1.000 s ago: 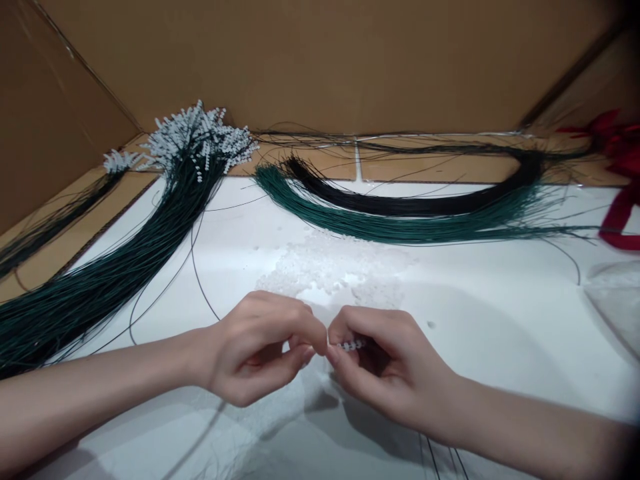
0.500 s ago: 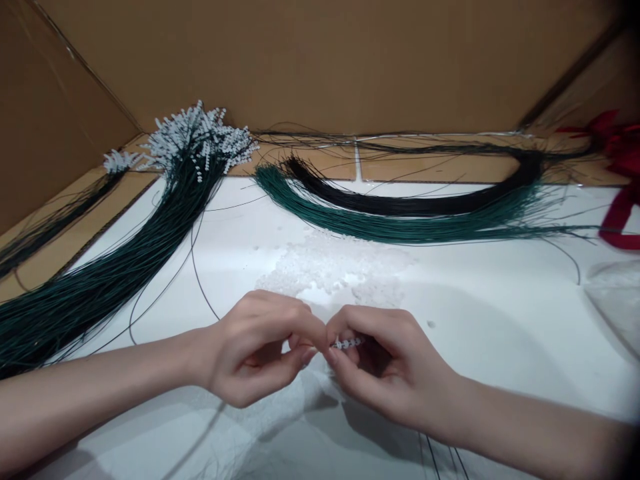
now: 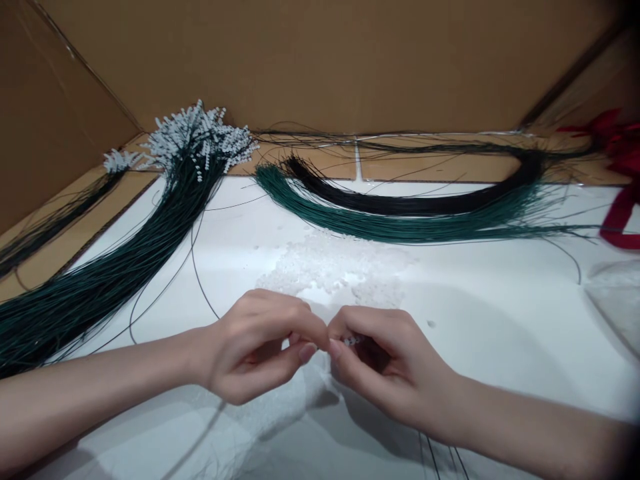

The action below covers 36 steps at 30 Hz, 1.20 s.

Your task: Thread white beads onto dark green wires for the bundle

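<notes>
My right hand (image 3: 387,363) is closed in a pinch around a short row of white beads (image 3: 353,341), partly hidden inside the curled fingers. My left hand (image 3: 265,350) meets it fingertip to fingertip, thumb and forefinger pinched together. What the left fingers hold, if anything, is too small and covered to make out. Just beyond both hands, loose clear-white beads (image 3: 330,263) lie scattered on the white surface (image 3: 475,333). Thin dark wires (image 3: 433,457) show below my right wrist.
A thick bundle of green wires (image 3: 135,247) with white beaded tips (image 3: 195,137) lies at left, a smaller bundle (image 3: 65,217) beside it. Behind the beads lie black wires (image 3: 420,205) and green wires (image 3: 390,229). Red ribbon (image 3: 620,213) and a clear bag (image 3: 617,300) are at right. Cardboard walls (image 3: 320,60) surround.
The fingertips have shifted slightly, and my right thumb now covers more of the white beads. Both hands stay in the same place; the surroundings look unchanged.
</notes>
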Motion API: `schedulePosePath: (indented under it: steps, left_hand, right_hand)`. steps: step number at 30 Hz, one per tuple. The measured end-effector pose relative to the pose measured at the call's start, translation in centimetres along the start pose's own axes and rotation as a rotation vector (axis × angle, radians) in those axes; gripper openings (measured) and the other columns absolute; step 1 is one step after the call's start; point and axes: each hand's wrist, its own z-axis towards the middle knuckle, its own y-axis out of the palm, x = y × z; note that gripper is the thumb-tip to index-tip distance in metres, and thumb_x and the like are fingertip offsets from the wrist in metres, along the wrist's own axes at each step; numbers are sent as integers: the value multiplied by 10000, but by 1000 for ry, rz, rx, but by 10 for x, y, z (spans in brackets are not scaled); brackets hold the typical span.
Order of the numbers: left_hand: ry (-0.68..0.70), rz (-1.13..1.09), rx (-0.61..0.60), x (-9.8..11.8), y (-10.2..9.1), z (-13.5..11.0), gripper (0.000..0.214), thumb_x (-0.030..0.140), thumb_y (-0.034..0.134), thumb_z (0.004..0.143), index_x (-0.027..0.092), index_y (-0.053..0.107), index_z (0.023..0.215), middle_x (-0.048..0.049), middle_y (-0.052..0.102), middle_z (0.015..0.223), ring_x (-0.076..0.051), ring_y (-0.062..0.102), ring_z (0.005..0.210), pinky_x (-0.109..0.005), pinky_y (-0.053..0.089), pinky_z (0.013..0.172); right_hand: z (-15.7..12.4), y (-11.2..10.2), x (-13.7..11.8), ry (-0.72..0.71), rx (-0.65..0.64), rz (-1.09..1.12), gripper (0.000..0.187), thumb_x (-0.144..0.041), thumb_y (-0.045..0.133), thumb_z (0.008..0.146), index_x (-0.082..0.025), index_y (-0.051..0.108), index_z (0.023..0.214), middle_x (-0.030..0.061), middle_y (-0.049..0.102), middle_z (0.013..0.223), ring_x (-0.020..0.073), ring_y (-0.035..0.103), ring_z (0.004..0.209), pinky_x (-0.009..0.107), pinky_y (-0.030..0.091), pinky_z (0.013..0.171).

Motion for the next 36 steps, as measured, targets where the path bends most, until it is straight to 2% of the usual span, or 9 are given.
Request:
schedulePosePath:
  steps: [7,22,29,36]
  left_hand:
    - [10,16,50,1,0,3,206,40,532,820,158,568,985,-6,543,616,-107,467,533,-242,355,494]
    - [-47,73,92,4,-4,3,233,31,496,838,158,566,1021,-26,596,724,-93,498,574,-221,418,542]
    - [-138,74,138,5,-2,0,192,65,514,851,164,560,1009,-21,612,722,-94,523,521,-224,377,481]
    - [-137,76,138,5,-2,1,193,66,521,841,167,560,1001,-12,584,740,-84,509,515,-225,372,475]
  right_hand:
    - [0,0,1,-2,-11,8,148,-165,505,908,-173,513,761,-59,443,605,50,373,530,171,323,506]
    - [0,0,0,3,-4,10,146,-171,508,918,-175,519,772,-66,443,601,41,371,524,153,321,504]
    - [1,0,0,11,-5,3,144,-173,514,915,-174,520,771,-66,446,603,39,379,528,150,329,512]
    - [1,-1,1,5,-10,-5,148,-164,515,911,-175,520,764,-69,447,603,35,377,527,147,330,518]
